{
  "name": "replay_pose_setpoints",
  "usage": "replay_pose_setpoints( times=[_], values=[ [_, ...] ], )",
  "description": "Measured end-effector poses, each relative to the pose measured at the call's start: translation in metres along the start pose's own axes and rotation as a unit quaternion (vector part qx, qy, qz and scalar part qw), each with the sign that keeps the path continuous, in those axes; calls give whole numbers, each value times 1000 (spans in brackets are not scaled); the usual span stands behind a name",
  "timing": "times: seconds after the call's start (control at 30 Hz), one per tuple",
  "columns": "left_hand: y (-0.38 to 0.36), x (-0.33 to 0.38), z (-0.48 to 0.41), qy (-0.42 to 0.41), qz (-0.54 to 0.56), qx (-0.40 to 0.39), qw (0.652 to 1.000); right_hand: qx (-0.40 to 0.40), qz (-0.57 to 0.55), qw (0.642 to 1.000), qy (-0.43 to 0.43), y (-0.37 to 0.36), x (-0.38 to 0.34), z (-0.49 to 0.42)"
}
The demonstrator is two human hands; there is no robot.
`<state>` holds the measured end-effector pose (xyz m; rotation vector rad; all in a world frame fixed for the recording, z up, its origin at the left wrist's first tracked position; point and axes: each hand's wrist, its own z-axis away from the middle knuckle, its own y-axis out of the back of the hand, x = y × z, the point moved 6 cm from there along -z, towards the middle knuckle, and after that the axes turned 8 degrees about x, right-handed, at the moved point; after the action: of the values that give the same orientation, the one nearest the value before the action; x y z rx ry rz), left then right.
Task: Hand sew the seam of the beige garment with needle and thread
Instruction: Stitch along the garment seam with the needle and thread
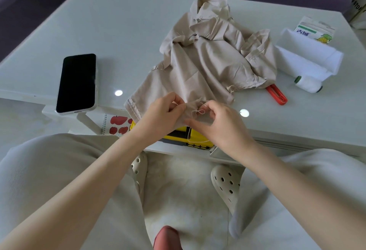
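The beige garment (206, 55) lies crumpled on the white table (126, 23), its near edge hanging over the table's front. My left hand (164, 115) pinches that near seam edge. My right hand (221, 124) is curled right beside it, fingertips at the fabric where a small loop of pale thread (199, 112) shows. A strand of the thread runs down below my right hand. The needle is too small to make out.
A black phone (77, 83) lies at the table's left. A white thread spool (308, 84), red scissors handles (277, 95), folded white cloth (309, 55) and a carton (315, 31) sit at the right. A yellow box (182, 134) and an apple-print notebook (116, 124) sit on the shelf below.
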<state>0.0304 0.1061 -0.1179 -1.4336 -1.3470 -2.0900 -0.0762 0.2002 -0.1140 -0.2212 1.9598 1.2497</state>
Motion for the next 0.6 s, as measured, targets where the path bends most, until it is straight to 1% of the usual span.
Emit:
replay_pose_setpoints(
  times=[0.07, 0.17, 0.37, 0.47, 0.6],
  values=[
    [-2, 1, 1, -1, 12, -5, 1000, 2, -26, 1000, 3, -2, -2, -2],
    [-2, 1, 1, -7, -3, -1, 1000, -6, -39, 999, 13, -5, -4, -2],
    [10, 0, -3, -13, -24, 45, 999, -6, -49, 999, 2, -1, 3, 0],
    [16, -2, -5, -11, -17, 66, 998, -21, -20, 1000, 12, -3, 6, 4],
    [19, -2, -6, -10, -17, 79, 997, -90, 88, 986, 109, -20, -1, 23]
  ],
)
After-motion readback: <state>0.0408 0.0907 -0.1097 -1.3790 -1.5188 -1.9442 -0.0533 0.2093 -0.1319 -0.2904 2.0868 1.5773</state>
